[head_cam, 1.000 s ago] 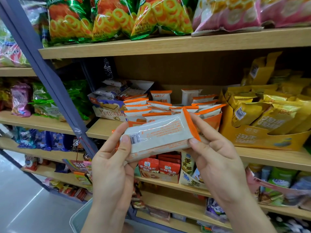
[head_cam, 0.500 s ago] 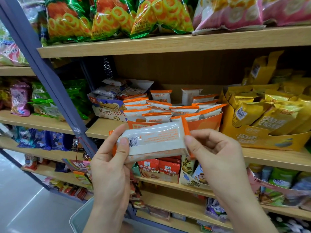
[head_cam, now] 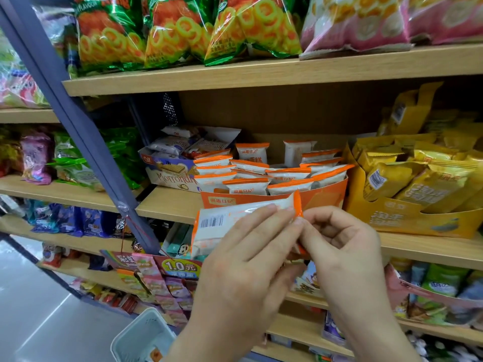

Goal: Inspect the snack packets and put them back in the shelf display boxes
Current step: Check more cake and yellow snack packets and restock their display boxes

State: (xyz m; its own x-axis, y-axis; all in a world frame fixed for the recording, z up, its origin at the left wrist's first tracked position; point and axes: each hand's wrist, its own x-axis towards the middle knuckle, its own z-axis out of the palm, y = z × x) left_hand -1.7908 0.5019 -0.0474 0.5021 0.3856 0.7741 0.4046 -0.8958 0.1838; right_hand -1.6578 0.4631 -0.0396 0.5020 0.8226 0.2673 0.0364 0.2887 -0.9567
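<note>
Mid-check at the wooden shelf, centre frame: holding one snack packet in front of the orange display box.

Facing the box first, packed with rows of like packets standing on end. Gripping the packet with the left hand, fingers laid over its face, thumb hidden. Pinching its orange end seal with the right hand, fingers curled tight. Showing barcode upper left, so judged inspection, not restocking yet. Next, probably: lifting over the box's front wall, then slotting upright into a gap without crushing neighbours.
</note>
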